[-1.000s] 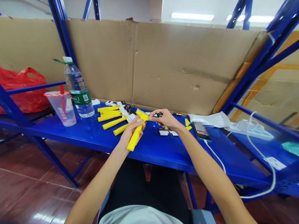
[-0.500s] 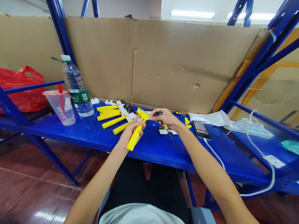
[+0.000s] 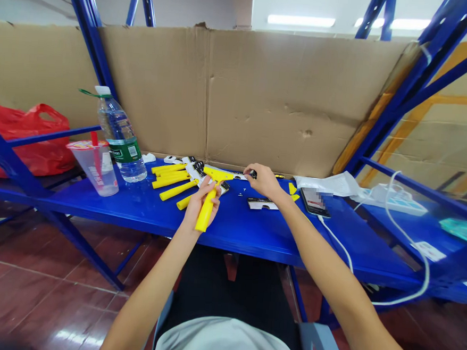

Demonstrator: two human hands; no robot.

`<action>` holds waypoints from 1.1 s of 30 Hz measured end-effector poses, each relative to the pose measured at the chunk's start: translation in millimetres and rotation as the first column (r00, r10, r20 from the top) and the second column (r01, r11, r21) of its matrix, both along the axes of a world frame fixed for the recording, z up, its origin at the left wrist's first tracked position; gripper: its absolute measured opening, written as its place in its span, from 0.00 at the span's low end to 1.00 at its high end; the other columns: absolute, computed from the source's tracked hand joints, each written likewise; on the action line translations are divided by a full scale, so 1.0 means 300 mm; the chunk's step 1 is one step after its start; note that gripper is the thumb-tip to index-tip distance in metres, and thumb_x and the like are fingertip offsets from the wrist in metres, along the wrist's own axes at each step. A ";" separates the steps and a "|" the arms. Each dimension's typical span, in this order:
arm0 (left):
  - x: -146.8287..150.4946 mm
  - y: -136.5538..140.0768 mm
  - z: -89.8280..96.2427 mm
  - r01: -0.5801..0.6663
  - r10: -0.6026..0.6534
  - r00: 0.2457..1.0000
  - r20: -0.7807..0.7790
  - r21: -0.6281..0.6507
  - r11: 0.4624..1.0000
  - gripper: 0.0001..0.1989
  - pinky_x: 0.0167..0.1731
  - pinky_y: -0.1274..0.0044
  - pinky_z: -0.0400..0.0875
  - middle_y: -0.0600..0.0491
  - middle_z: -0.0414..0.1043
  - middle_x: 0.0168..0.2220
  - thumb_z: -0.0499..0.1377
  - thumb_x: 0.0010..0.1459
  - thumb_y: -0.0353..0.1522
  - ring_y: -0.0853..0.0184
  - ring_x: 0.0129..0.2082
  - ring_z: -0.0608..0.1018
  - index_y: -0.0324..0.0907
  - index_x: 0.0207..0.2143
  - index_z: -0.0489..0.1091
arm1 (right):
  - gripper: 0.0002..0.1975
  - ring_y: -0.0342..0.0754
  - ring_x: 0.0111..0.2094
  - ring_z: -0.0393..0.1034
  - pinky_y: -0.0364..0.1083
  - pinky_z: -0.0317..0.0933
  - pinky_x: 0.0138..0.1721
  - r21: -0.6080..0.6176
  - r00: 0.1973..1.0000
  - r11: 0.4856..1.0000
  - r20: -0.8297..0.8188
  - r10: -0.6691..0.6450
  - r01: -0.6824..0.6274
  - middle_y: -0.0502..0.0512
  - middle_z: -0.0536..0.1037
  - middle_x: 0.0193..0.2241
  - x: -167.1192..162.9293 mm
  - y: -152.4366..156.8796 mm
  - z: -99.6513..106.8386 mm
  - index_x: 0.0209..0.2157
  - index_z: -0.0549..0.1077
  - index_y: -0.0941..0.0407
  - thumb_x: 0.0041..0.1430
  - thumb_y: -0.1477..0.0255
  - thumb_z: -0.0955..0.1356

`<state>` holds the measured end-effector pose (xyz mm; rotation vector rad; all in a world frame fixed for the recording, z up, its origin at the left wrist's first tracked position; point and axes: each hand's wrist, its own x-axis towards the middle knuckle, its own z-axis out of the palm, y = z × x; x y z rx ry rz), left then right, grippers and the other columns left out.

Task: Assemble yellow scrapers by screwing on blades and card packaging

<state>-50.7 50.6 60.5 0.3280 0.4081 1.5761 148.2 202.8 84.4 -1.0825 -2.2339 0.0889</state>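
A yellow T-shaped scraper (image 3: 206, 211) is gripped in my left hand (image 3: 202, 202), its wide head up and its handle pointing down toward me. My right hand (image 3: 265, 181), apart from the scraper, is closed around a screwdriver (image 3: 253, 174); only its dark end shows and the rest is hidden. Tiny screws (image 3: 240, 194) lie on the blue table (image 3: 234, 223) between my hands. Several more yellow scrapers (image 3: 172, 191) lie fanned out left of my left hand, with black-and-white printed pieces at their heads. A black-and-white packet (image 3: 261, 204) rests below my right hand.
On the left stand a water bottle (image 3: 127, 146) and a plastic cup (image 3: 98, 171) with a red straw, near a red bag (image 3: 32, 139). To the right are yellow pieces (image 3: 292, 188), a phone (image 3: 315, 202) with a white cable, and a white bag (image 3: 329, 183). Cardboard (image 3: 262, 102) walls the back.
My left hand has shifted slightly left with the scraper. My right hand has come away from the scraper's head, and the screwdriver's shaft has turned out of sight.
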 end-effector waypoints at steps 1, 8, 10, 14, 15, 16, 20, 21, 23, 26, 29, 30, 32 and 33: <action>0.000 0.000 0.000 -0.001 0.001 1.000 -0.002 0.005 1.000 0.26 0.22 0.91 0.70 0.46 0.75 0.56 0.57 0.71 0.20 0.77 0.32 0.82 0.52 0.65 0.69 | 0.11 0.56 0.54 0.80 0.50 0.69 0.57 0.001 0.993 0.999 0.109 -0.034 0.034 0.59 0.86 0.51 0.007 0.013 -0.009 0.47 0.84 0.54 0.68 0.77 0.70; 0.003 0.001 -0.003 0.006 -0.006 1.000 -0.025 0.012 1.000 0.28 0.22 0.90 0.71 0.46 0.75 0.56 0.58 0.70 0.20 0.76 0.33 0.83 0.53 0.67 0.67 | 0.13 0.58 0.55 0.81 0.47 0.69 0.53 -0.111 0.921 0.989 0.387 -0.046 0.096 0.60 0.86 0.53 0.027 0.065 -0.086 0.50 0.86 0.51 0.67 0.75 0.72; 0.004 0.002 -0.005 0.009 -0.009 0.999 -0.034 0.019 1.000 0.29 0.21 0.90 0.71 0.46 0.75 0.56 0.59 0.70 0.20 0.75 0.33 0.83 0.52 0.67 0.67 | 0.12 0.57 0.53 0.82 0.47 0.70 0.51 -0.129 0.910 0.987 0.412 -0.038 0.100 0.58 0.87 0.52 0.025 0.071 -0.097 0.50 0.86 0.50 0.69 0.73 0.73; 0.004 0.004 -0.009 0.019 -0.018 0.999 -0.045 0.027 0.999 0.30 0.21 0.90 0.71 0.45 0.75 0.57 0.61 0.68 0.20 0.75 0.33 0.84 0.52 0.67 0.67 | 0.09 0.56 0.51 0.82 0.45 0.69 0.47 -0.134 0.901 0.986 0.433 -0.031 0.098 0.57 0.87 0.50 0.023 0.073 -0.101 0.47 0.86 0.50 0.71 0.71 0.72; 0.003 0.005 -0.010 0.020 -0.018 0.999 -0.047 0.025 0.999 0.30 0.21 0.90 0.70 0.45 0.75 0.57 0.61 0.67 0.19 0.75 0.33 0.84 0.52 0.67 0.67 | 0.08 0.55 0.50 0.82 0.45 0.68 0.46 -0.132 0.900 0.987 0.434 -0.031 0.097 0.57 0.87 0.50 0.022 0.072 -0.100 0.46 0.86 0.50 0.71 0.71 0.72; 0.003 0.007 -0.010 0.020 -0.019 0.999 -0.050 0.024 1.000 0.31 0.21 0.90 0.70 0.45 0.75 0.57 0.61 0.67 0.19 0.75 0.33 0.84 0.52 0.67 0.67 | 0.08 0.56 0.50 0.82 0.45 0.68 0.46 -0.127 0.901 0.987 0.434 -0.031 0.096 0.57 0.87 0.49 0.022 0.071 -0.100 0.46 0.85 0.51 0.71 0.71 0.72; 0.005 0.014 -0.012 0.019 -0.019 0.997 -0.070 0.005 1.000 0.32 0.21 0.90 0.71 0.46 0.76 0.55 0.62 0.67 0.19 0.74 0.33 0.84 0.53 0.68 0.66 | 0.09 0.57 0.51 0.81 0.46 0.67 0.48 -0.084 0.915 0.993 0.401 -0.045 0.085 0.61 0.86 0.51 0.018 0.068 -0.101 0.47 0.84 0.53 0.72 0.72 0.70; 0.005 0.015 -0.013 0.020 -0.021 0.997 -0.079 -0.007 1.000 0.32 0.21 0.90 0.71 0.46 0.76 0.55 0.62 0.67 0.19 0.74 0.33 0.84 0.53 0.68 0.66 | 0.10 0.57 0.52 0.81 0.46 0.67 0.49 -0.067 0.922 0.995 0.384 -0.049 0.081 0.62 0.85 0.53 0.017 0.069 -0.101 0.49 0.83 0.54 0.73 0.73 0.69; 0.007 0.018 -0.013 0.019 -0.022 0.995 -0.097 -0.032 0.999 0.32 0.21 0.89 0.71 0.46 0.77 0.53 0.62 0.66 0.19 0.73 0.33 0.84 0.52 0.68 0.65 | 0.11 0.57 0.54 0.80 0.47 0.67 0.50 -0.036 0.938 0.997 0.344 -0.051 0.067 0.63 0.84 0.55 0.016 0.072 -0.099 0.51 0.81 0.55 0.74 0.73 0.67; 0.008 0.021 -0.014 0.008 -0.014 0.994 -0.104 -0.062 0.998 0.31 0.21 0.88 0.72 0.46 0.77 0.52 0.61 0.67 0.19 0.72 0.33 0.84 0.50 0.68 0.65 | 0.10 0.57 0.53 0.80 0.47 0.67 0.51 -0.013 0.956 0.999 0.291 -0.038 0.044 0.63 0.84 0.55 0.018 0.075 -0.097 0.51 0.81 0.55 0.74 0.73 0.67; 0.009 0.023 -0.016 -0.005 -0.003 0.994 -0.106 -0.071 0.997 0.31 0.21 0.88 0.72 0.45 0.77 0.50 0.60 0.69 0.19 0.73 0.32 0.84 0.48 0.69 0.64 | 0.09 0.57 0.52 0.80 0.48 0.67 0.51 -0.002 0.970 1.000 0.241 -0.013 0.014 0.63 0.85 0.53 0.018 0.072 -0.093 0.49 0.81 0.56 0.73 0.74 0.68; 0.008 0.023 -0.017 -0.007 -0.001 0.994 -0.110 -0.070 0.998 0.31 0.21 0.88 0.72 0.45 0.78 0.50 0.60 0.69 0.19 0.73 0.32 0.84 0.48 0.69 0.64 | 0.09 0.57 0.52 0.80 0.48 0.67 0.51 0.002 0.975 1.000 0.224 -0.004 0.004 0.63 0.85 0.52 0.017 0.068 -0.090 0.49 0.81 0.56 0.73 0.74 0.68; 0.008 0.025 -0.020 -0.010 0.002 0.993 -0.118 -0.066 0.998 0.31 0.21 0.88 0.73 0.45 0.78 0.50 0.60 0.69 0.19 0.73 0.32 0.85 0.48 0.70 0.63 | 0.09 0.56 0.51 0.80 0.49 0.68 0.51 0.015 0.982 1.000 0.190 0.012 -0.015 0.62 0.85 0.51 0.011 0.057 -0.079 0.48 0.81 0.56 0.73 0.73 0.68; 0.007 0.026 -0.022 -0.012 0.004 0.993 -0.121 -0.066 0.998 0.32 0.21 0.88 0.73 0.45 0.78 0.50 0.60 0.69 0.19 0.72 0.33 0.85 0.48 0.70 0.63 | 0.08 0.55 0.50 0.80 0.49 0.68 0.51 0.025 0.988 0.999 0.150 0.034 -0.038 0.62 0.85 0.50 0.008 0.049 -0.071 0.47 0.80 0.56 0.73 0.73 0.68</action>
